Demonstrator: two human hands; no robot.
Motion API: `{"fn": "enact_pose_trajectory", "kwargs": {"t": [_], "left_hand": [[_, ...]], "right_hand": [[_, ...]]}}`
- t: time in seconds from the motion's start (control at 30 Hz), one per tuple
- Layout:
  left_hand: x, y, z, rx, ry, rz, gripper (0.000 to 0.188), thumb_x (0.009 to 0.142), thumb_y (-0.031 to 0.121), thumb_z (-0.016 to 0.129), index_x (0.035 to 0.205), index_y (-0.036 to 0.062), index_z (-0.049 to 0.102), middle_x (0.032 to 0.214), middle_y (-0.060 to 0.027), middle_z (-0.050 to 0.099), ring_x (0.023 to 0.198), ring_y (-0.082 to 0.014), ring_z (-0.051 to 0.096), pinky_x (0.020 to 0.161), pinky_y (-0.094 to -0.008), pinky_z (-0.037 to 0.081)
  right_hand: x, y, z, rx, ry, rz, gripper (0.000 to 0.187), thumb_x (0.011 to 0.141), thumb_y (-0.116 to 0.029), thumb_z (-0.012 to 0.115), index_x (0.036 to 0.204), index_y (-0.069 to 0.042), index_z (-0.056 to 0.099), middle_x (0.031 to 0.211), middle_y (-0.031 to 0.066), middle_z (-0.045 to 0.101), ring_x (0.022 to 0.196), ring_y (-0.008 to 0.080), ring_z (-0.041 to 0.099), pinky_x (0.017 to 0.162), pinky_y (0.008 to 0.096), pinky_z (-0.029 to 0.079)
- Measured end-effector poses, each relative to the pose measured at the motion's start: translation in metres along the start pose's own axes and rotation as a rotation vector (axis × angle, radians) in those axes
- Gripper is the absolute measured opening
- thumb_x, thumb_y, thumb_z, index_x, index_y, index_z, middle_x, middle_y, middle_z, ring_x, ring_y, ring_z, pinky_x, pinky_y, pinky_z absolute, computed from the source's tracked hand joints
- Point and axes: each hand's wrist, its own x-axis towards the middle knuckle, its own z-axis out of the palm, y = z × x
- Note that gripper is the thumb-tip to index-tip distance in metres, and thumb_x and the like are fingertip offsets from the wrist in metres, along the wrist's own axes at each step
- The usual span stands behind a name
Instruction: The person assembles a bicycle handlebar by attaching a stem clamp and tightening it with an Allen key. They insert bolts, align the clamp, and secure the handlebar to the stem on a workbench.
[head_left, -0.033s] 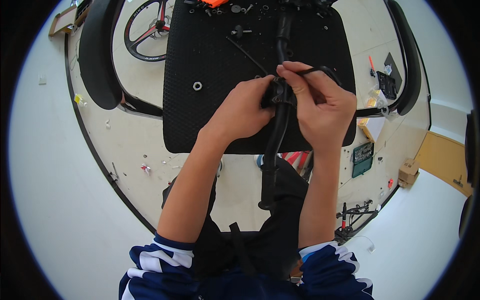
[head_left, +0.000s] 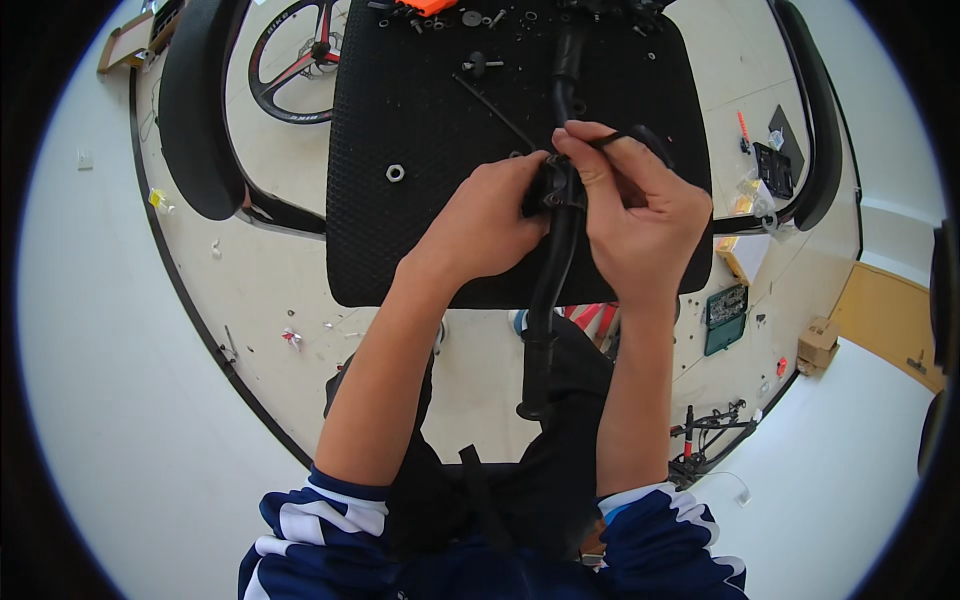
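A black bicycle handlebar (head_left: 553, 280) runs lengthwise over the seat of a black chair (head_left: 400, 255), its near grip (head_left: 535, 385) hanging past the front edge above my lap. My left hand (head_left: 480, 220) is closed around a dark clamp (head_left: 556, 188) on the bar, its fingertips partly hidden. Just right of the clamp, my right hand (head_left: 650, 220) pinches a thin black curved piece (head_left: 655, 147) between thumb and forefinger; whether it is a tool or a cable I cannot tell. A thin black rod (head_left: 490, 105) lies left of the bar.
On the seat are a large nut (head_left: 395, 173), a small bolt assembly (head_left: 480, 64), several washers and screws, and an orange item (head_left: 428, 5). Armrests (head_left: 195, 110) flank the seat. A spoked wheel (head_left: 320, 50), a green case (head_left: 727, 320) and a bike frame (head_left: 710, 430) lie on the floor.
My right hand has turned slightly, and the outer end of the black piece has swung a little to the left. My left hand and the handlebar stay in place.
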Motion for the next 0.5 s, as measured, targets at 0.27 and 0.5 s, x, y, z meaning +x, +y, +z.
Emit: {"fn": "enact_pose_trajectory", "kwargs": {"t": [0.27,0.5], "left_hand": [[-0.001,-0.003,0.002,0.031,0.005,0.026,0.033,0.078,0.000,0.069,0.111,-0.0038,0.062,0.087,-0.0180,0.067,0.077,-0.0271,0.063,0.073,-0.0365,0.049],[0.002,-0.002,0.003,0.005,-0.010,-0.048,0.030,0.083,0.006,0.077,0.110,-0.0008,0.065,0.089,-0.0089,0.071,0.078,-0.0176,0.066,0.078,-0.0299,0.051]], "right_hand": [[0.000,0.001,0.004,0.060,0.099,0.048,0.022,0.089,-0.001,0.073,0.112,0.002,0.073,0.087,0.0098,0.076,0.076,0.0127,0.074,0.067,0.0206,0.055],[0.011,0.007,-0.035,0.296,0.090,0.199,0.031,0.097,-0.005,0.065,0.124,0.001,0.052,0.078,0.0055,0.066,0.060,0.0074,0.057,0.054,0.0203,0.045]]}}
